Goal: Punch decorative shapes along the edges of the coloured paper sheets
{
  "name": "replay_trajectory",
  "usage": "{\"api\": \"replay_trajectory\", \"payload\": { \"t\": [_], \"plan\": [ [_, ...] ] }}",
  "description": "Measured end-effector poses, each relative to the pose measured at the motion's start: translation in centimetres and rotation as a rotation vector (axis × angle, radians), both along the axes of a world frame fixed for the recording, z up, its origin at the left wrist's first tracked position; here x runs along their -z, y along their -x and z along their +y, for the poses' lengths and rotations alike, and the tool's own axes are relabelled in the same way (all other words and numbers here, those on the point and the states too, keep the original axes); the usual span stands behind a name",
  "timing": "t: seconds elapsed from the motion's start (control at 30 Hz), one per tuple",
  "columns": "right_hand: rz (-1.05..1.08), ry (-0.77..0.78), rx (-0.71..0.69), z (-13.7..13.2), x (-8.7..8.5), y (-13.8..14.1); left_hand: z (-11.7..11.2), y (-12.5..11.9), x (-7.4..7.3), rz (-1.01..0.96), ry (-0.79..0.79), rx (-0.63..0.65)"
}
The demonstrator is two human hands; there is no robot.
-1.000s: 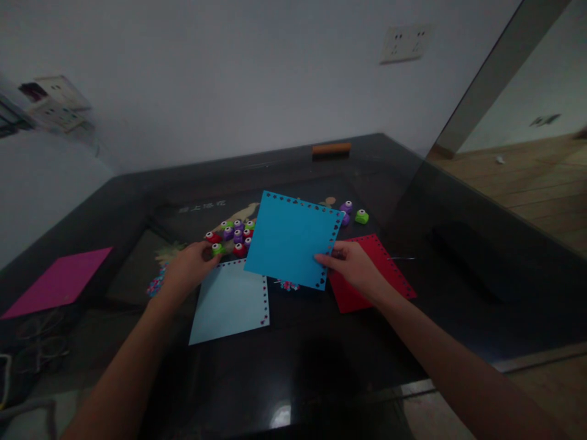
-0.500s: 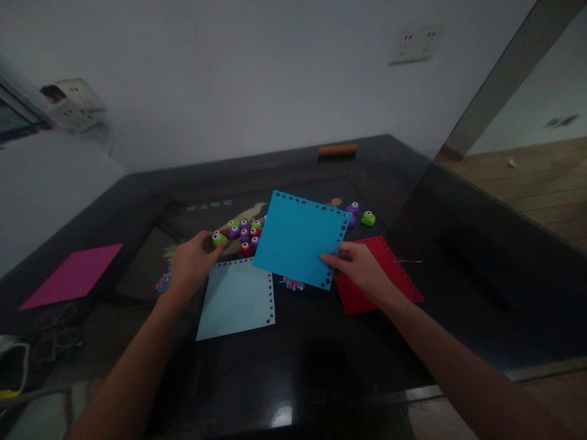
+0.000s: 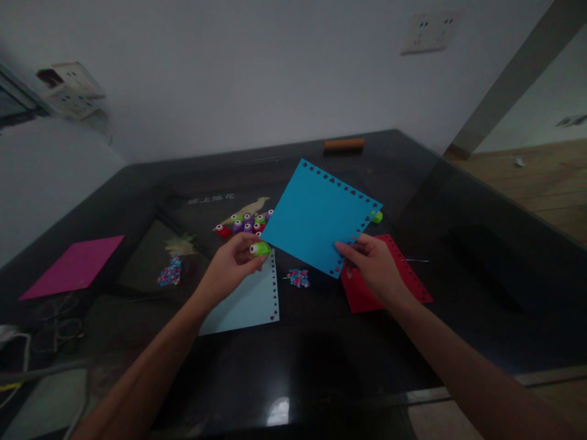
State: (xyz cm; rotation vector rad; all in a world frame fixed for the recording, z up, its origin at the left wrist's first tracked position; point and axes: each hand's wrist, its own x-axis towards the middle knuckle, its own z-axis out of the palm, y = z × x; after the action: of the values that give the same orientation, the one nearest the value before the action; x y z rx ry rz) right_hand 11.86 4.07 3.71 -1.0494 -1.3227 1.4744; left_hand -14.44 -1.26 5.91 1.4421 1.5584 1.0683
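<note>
My left hand is closed around a small green craft punch with a white button on top. It hovers over the pale blue paper, which has holes along its edges. My right hand pinches a bright blue paper near its lower right edge, thumb on top. Small shaped holes run along two sides of this sheet, and it is tilted above the table. Under my right hand lies a red paper, also punched along an edge. Several red, purple and green punches cluster behind my left hand.
Piles of tiny paper cutouts lie in the middle and at the left of the dark table. A magenta sheet, scissors and an orange-brown bar are farther out. A green punch peeks out behind the blue paper.
My left hand has brought the green punch rightward from beside the cluster, close to the bright blue paper. My right hand has raised and turned that sheet slightly rightward. The view has shifted a little.
</note>
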Motion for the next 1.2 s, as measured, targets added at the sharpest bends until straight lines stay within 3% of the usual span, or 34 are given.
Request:
{"api": "replay_trajectory", "payload": {
  "t": [0.13,0.23,0.47,0.93,1.2],
  "plan": [
    [0.064,-0.012,0.029,-0.3,0.0,0.1,-1.1,-2.7,0.0,-0.103,0.156,0.162],
    [0.08,0.008,0.033,-0.4,-0.1,0.3,-1.7,-4.1,0.2,-0.208,0.248,0.206],
    [0.114,0.036,0.01,-0.3,-0.2,0.5,-2.3,-4.9,0.5,-0.375,0.265,0.282],
    [0.133,0.061,-0.001,-0.9,-0.5,0.9,-3.0,-6.1,0.5,-0.378,0.369,0.163],
    [0.118,-0.037,0.036,-1.8,-0.8,1.5,-3.0,-6.3,0.4,-0.369,0.359,0.177]
  ]
}}
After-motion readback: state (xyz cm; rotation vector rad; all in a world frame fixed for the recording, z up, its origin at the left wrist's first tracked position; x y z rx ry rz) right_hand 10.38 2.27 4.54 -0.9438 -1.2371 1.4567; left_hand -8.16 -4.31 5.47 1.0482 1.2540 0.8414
